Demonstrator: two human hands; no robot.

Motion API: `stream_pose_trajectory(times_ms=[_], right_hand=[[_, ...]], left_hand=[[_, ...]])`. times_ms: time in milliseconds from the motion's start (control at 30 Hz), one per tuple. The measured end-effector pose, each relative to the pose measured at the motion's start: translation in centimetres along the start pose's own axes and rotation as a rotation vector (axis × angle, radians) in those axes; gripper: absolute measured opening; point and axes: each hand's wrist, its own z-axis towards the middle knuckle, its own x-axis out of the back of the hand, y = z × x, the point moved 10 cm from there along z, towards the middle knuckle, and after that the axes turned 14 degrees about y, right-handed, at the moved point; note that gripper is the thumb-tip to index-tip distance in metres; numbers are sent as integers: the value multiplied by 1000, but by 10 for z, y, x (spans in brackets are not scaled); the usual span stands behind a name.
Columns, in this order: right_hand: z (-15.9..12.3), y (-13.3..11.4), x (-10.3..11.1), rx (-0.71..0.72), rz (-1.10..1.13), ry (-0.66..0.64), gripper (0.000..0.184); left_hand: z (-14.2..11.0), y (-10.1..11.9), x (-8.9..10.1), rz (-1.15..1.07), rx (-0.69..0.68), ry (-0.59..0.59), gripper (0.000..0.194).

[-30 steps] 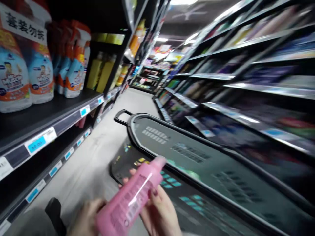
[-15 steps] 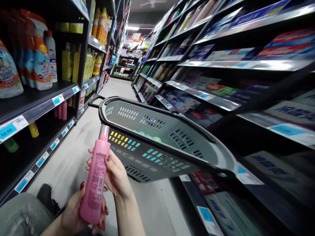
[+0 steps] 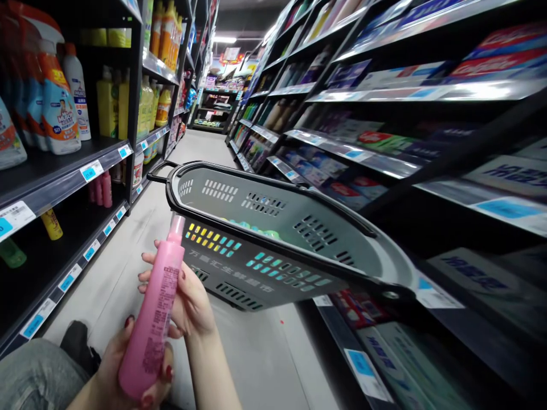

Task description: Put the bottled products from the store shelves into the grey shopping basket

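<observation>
A pink spray bottle [image 3: 150, 319] with a clear cap is held tilted, its top leaning to the right. Around its base wrap the fingers of my left hand [image 3: 113, 364]. My right hand [image 3: 192, 299] grips it higher up, thumb on the printed label side and fingertips showing behind the bottle. Just beyond the cap stands a grey shopping basket [image 3: 256, 279] with a black rim. Through its slots and over its edge, yellow and blue-green items show, too little to name.
On the left shelf [image 3: 55, 176] stand spray cleaners [image 3: 62, 108], yellow bottles [image 3: 106, 108] and, lower down, several pink bottles [image 3: 106, 189]. Boxed toothpaste [image 3: 498, 68] fills the right shelves. Between them the aisle floor [image 3: 200, 149] runs back. My bent knee [image 3: 38, 373] is at lower left.
Both hands have shifted slightly left and down with the spray bottle. It has turned, so its label now faces more to the right and the barcode no longer shows.
</observation>
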Motion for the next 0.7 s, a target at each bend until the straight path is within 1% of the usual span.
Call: stream_pose_trajectory(times_ms=[33, 67, 100, 133, 200, 233, 267, 300, 333, 433, 567, 633, 700], right_hand=[[-1, -1, -2, -4, 13, -21, 34], [-1, 0, -2, -15, 11, -28, 37], [0, 1, 0, -26, -9, -23, 38], [1, 3, 3, -34, -42, -4, 40], [5, 8, 12, -38, -128, 57, 43], [7, 12, 17, -39, -168, 85, 45], [9, 15, 21, -40, -197, 106, 47], [10, 19, 25, -44, -220, 119, 47], [12, 23, 27, -47, -233, 124, 48], [15, 30, 31, -64, -296, 100, 47], [13, 37, 36, -114, -491, 54, 36], [10, 38, 36, -115, -521, 52, 32], [8, 28, 31, -61, -511, 77, 33]], left_hand=[[-1, 4, 0, -2, -36, -11, 58], [-2, 10, 3, 38, -90, 25, 54], [-2, 15, 9, 126, -149, 110, 53], [-2, 21, 17, 252, -206, 240, 56], [-10, 44, 34, 558, -370, 580, 59], [-18, 58, 37, 710, -463, 743, 58], [-25, 69, 36, 841, -544, 873, 55], [-31, 78, 32, 942, -614, 961, 51], [-35, 83, 29, 1017, -659, 1019, 48], [-39, 88, 25, 1149, -679, 1107, 46], [-42, 90, 24, 1232, -682, 1155, 47], [-42, 89, 26, 1238, -673, 1149, 49], [-38, 86, 28, 1205, -676, 1079, 58]])
